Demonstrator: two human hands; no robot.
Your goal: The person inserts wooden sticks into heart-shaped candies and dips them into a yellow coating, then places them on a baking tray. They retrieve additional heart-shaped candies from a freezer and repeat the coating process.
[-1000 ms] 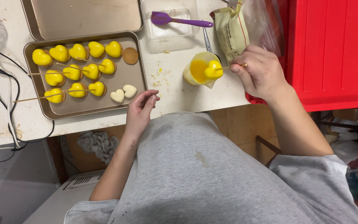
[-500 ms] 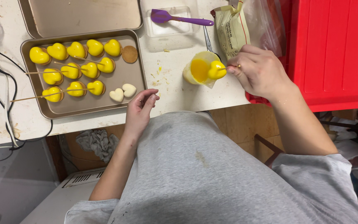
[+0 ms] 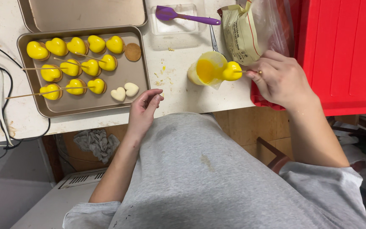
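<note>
Yellow-coated heart (image 3: pixel 232 71) on a level skewer pinched in the right hand (image 3: pixel 281 80), beside the cup (image 3: pixel 206 70); left hand (image 3: pixel 142 112) loosely curled, empty.

A glossy yellow-coated heart (image 3: pixel 232 71) on a thin skewer (image 3: pixel 250 71) lies level beside the yellow-filled cup (image 3: pixel 204 69).

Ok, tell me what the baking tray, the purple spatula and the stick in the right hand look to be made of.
Baking tray: metal by the look, dull gold-brown satin finish with a rolled rim. Purple spatula: probably silicone or plastic, an even matte colour with soft rounded edges. Stick pinched in the right hand: likely wood or bamboo, thin, pale tan and unglossy, carrying a yellow-coated heart.
</note>
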